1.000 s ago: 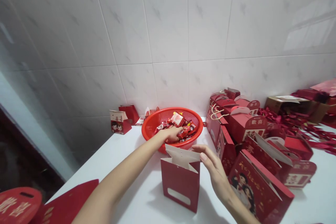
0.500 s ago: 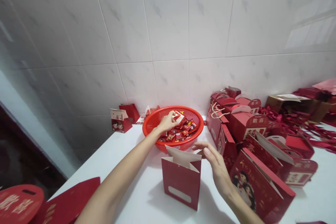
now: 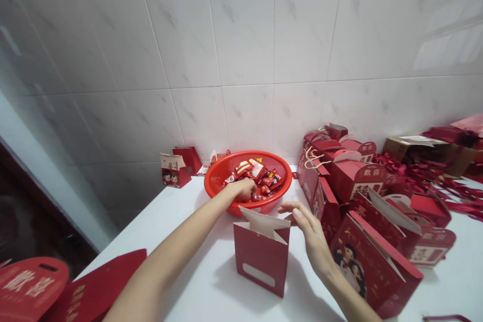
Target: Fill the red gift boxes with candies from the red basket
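Observation:
My left hand (image 3: 246, 189) reaches into a red plastic colander (image 3: 210, 179) of wrapped candies (image 3: 267, 180). Its fingers are curled down among the wrappers; the fingertips are hidden, so what they grip cannot be made out. In front of the colander, a red paper gift box (image 3: 260, 256) stands upright on the white table, its top flaps open and a pale oval slot low on its front. My right hand (image 3: 310, 229) is beside the box's upper right edge, fingers loosely bent and apart, close to the flap. Whether it touches the flap is unclear.
Several red gift boxes and bags (image 3: 364, 181) crowd the right side, with dark red ribbons (image 3: 411, 176) and an open carton (image 3: 418, 148) beyond. Small boxes (image 3: 175, 171) stand left of the colander. Flat red box pieces (image 3: 94, 287) lie front left. A tiled wall (image 3: 245, 115) rises behind.
My left hand has moved down and nearer within the colander, uncovering red and white packets at its back. My right hand and the gift box stay almost where they were.

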Available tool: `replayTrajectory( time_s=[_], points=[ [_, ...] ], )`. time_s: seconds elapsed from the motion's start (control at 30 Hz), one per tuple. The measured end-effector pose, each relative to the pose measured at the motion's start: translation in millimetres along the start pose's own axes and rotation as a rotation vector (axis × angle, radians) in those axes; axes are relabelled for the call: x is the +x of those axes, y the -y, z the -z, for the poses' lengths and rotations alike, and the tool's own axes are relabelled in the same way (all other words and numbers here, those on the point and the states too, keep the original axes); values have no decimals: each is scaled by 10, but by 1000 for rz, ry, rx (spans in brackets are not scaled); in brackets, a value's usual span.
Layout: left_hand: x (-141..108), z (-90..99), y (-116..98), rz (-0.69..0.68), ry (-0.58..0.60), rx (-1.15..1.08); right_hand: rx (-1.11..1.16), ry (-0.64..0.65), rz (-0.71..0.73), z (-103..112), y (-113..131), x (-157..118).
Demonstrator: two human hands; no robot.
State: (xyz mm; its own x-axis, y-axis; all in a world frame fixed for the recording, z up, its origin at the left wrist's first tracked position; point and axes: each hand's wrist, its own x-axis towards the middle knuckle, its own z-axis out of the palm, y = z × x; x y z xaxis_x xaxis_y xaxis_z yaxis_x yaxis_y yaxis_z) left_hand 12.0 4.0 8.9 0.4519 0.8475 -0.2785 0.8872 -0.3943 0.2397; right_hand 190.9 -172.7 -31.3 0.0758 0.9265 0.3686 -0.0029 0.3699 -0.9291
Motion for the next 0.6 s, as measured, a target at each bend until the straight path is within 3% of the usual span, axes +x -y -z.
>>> replayTrajectory(
  time_s=[0.17,0.3,0.5,0.6],
  points=[
    [22,78,69,-35,-126,-367,4,-10,-10,-4,5,7],
    [78,91,101,-39,-177,-501,8,-8,-7,-1,5,9],
    [83,84,200,42,-252,-435,8,-10,-9,-3,20,6],
    [71,46,254,148,-171,-319,1,-13,-6,-3,21,4]
  ],
)
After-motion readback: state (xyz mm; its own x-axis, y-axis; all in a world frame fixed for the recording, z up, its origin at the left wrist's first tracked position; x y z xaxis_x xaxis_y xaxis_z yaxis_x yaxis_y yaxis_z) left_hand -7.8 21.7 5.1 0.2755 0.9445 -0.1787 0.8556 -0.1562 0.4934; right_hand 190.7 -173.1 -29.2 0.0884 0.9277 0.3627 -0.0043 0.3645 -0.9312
